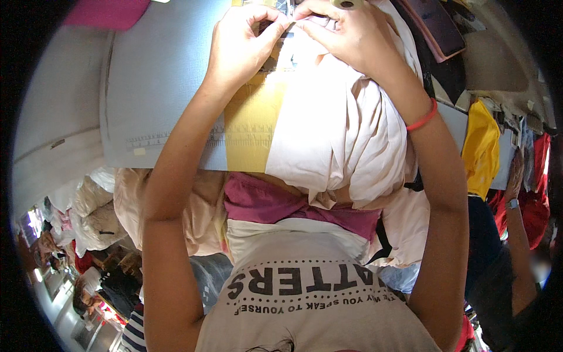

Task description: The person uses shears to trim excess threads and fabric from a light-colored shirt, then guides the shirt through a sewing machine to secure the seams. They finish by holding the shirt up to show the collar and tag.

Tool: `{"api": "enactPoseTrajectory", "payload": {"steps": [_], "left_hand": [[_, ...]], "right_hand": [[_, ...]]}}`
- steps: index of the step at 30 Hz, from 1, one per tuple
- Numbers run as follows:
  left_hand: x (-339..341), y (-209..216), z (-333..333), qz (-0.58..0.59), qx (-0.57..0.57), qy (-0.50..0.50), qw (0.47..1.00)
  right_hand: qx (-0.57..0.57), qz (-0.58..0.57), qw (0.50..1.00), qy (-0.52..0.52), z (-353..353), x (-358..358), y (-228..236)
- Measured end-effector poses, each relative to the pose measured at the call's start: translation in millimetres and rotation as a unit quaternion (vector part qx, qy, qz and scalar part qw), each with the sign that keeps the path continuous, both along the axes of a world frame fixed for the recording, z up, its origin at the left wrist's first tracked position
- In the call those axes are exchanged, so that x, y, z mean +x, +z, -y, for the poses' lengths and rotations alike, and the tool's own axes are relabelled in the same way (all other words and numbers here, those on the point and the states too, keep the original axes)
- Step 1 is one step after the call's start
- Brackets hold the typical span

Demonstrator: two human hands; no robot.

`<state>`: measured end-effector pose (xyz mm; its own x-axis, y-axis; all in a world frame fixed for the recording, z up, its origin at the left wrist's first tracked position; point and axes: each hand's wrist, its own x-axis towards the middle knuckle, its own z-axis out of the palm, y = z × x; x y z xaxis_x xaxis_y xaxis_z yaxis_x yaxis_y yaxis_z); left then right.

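At the far edge of the grey table [158, 88], both hands meet under a bright light. My left hand [237, 47] is closed, with thumb and forefinger pinched together; what lies between them is too small to make out. Close beside it, my right hand [360, 38] pinches the edge of a pale pink cloth [328, 135]. That cloth lies in loose folds on the table and hangs over its near edge towards my lap. Glare washes out the spot between my fingertips.
Yellowish tape [249, 129] with ruler markings runs along the table. A phone-like dark slab [431, 29] lies at the far right. Yellow cloth [481, 146] hangs to the right, near another person's arm [519, 252]. Bundled fabric [97, 217] is piled at the left.
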<state>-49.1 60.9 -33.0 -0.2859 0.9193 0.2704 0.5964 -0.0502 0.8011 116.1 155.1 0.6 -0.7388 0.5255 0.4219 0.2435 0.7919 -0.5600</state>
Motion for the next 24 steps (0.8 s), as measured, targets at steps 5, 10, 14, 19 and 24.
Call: {"api": "enactPoseTrajectory", "payload": {"steps": [5,10,14,19,24], "left_hand": [[2,1,0,-0.033,0.010,0.007,0.999],[1,-1,-1,-0.088,0.025,0.008,0.996],[4,9,-1,0.052,-0.002,-0.026,0.998],[15,21,-4,0.048,0.087,-0.010,0.995],[15,22,-3,0.055,0.014,0.010,0.998]], "right_hand": [[-0.014,-0.049,0.998,0.027,7,1,9],[-0.072,0.011,0.997,0.030,0,-1,-6],[-0.079,-0.034,0.995,0.054,-3,-2,-13],[-0.087,-0.037,0.993,0.068,6,-5,7],[-0.085,-0.003,0.994,0.065,-12,-2,-24]]}}
